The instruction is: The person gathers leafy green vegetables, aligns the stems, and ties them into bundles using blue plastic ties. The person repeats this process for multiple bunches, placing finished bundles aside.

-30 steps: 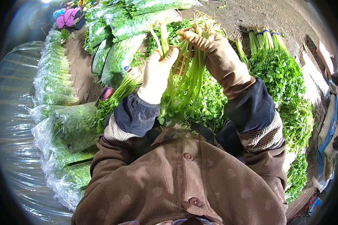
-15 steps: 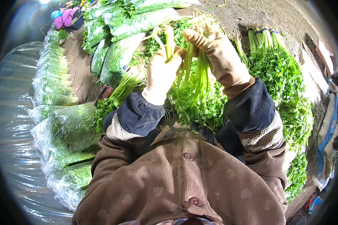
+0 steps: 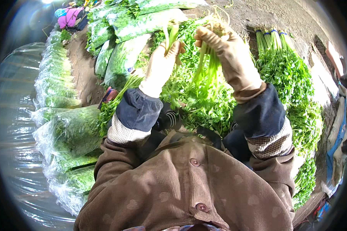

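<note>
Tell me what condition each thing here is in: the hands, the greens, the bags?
left hand: gloved, closed on a few stalks
right hand: gloved, gripping the bunch's stems
bunch of leafy greens: held up, leaves hanging down
tied bundles: banded at the stems, lying on the ground
bagged greens: packed in clear plastic, stacked at the left

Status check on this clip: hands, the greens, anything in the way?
Left hand gloved, shut on a few green stalks. Right hand gloved, shut on herb bunch, leaves hanging down. Tied bunches at right, bagged greens at left; nothing between hands.
</note>
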Motion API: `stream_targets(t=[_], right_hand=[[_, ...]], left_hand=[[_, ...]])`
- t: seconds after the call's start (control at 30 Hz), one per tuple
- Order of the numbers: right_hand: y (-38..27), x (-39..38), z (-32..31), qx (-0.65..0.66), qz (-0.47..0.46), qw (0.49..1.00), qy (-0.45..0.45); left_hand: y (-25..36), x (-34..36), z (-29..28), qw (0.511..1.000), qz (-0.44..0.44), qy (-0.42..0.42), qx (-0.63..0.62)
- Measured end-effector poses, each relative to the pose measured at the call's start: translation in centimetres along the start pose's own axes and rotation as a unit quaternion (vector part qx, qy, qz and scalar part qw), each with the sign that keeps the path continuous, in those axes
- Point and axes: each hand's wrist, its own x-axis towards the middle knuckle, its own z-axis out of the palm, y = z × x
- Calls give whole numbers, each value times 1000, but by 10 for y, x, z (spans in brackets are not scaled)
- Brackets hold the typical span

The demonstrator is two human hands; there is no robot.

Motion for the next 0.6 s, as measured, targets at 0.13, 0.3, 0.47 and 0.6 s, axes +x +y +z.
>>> stream_targets(t=[0.13,0.3,0.47,0.6], right_hand=[[2,-4,6,60,28,997,-28],[-2,-6,4,136,9,986,-93],[-5,1,-3,26,-7,998,-64],[-12,5,-15,23,-46,997,-61]], left_hand=[[3,-10,16,993,-86,-61,-54],[7,-10,25,999,6,-50,-2],[7,-10,20,983,-28,-65,-167],[1,-5,7,990,-7,-64,-125]])
